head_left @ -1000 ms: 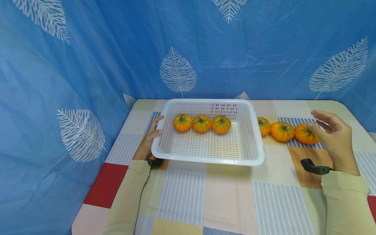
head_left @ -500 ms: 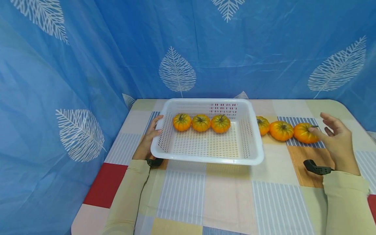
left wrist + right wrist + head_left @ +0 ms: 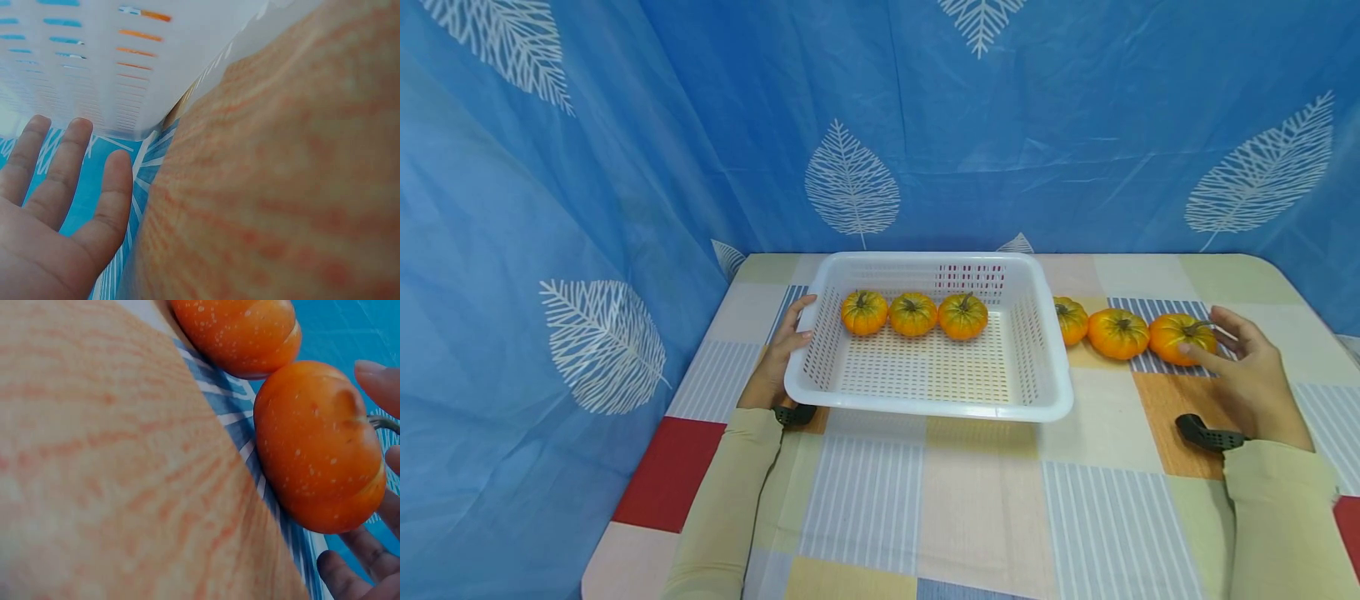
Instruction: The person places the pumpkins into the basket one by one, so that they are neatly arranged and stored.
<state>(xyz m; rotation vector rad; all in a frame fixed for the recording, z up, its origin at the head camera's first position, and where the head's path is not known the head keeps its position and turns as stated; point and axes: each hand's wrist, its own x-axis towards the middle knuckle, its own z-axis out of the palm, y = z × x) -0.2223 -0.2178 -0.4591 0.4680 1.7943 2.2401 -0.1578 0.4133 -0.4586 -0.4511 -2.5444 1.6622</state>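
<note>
Orange pumpkin [image 3: 1172, 342] partly between right hand's [image 3: 1255, 379] parted fingers; left hand's [image 3: 777, 357] straight, touching basket [image 3: 917, 407].

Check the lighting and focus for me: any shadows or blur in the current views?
Head view: fairly even light, mostly sharp, with a soft shadow on the tablecloth under the front rim of the white basket; left wrist view: close-up cloth heavily blurred, left hand clearer; right wrist view: dimmer, near cloth blurred, pumpkins noticeably sharper.
</note>
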